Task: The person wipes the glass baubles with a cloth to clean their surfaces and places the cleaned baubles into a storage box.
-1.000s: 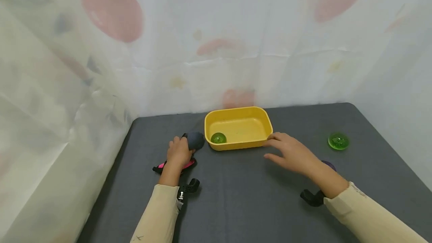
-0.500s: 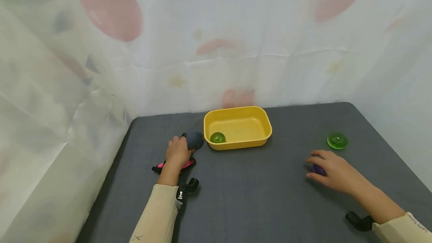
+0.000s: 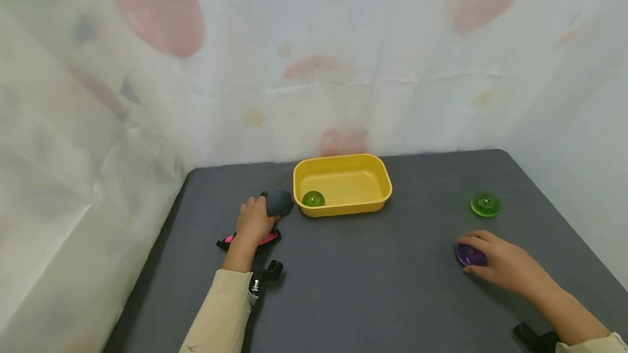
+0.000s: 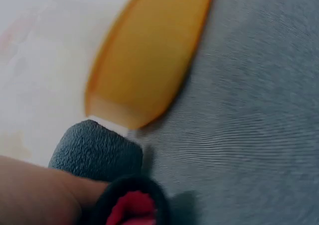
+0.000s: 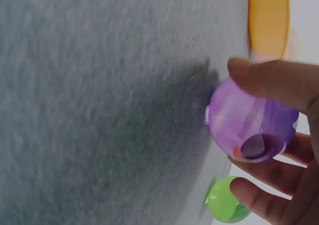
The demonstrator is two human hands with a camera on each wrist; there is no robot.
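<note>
My right hand (image 3: 495, 260) grips a clear purple ball (image 3: 468, 255) on the grey table (image 3: 363, 277) at the right; in the right wrist view the thumb and fingers (image 5: 279, 83) curl round the purple ball (image 5: 246, 123). My left hand (image 3: 252, 219) holds a dark grey foam ball (image 3: 279, 202) just left of the yellow tub (image 3: 378, 200). A green ball (image 3: 313, 198) lies in the tub's front left corner. The left wrist view shows the grey ball (image 4: 94, 150) close to the tub's end (image 4: 144, 65).
Another green ball (image 3: 485, 204) sits on the table beyond my right hand, also in the right wrist view as a green ball (image 5: 224, 202). A pink and black object (image 3: 247, 241) lies under my left wrist. Pale patterned curtains close off the back and left.
My right hand moved from the tub's right corner to the right and back toward me, and closed on the purple ball. My left hand stayed put with the grey ball.
</note>
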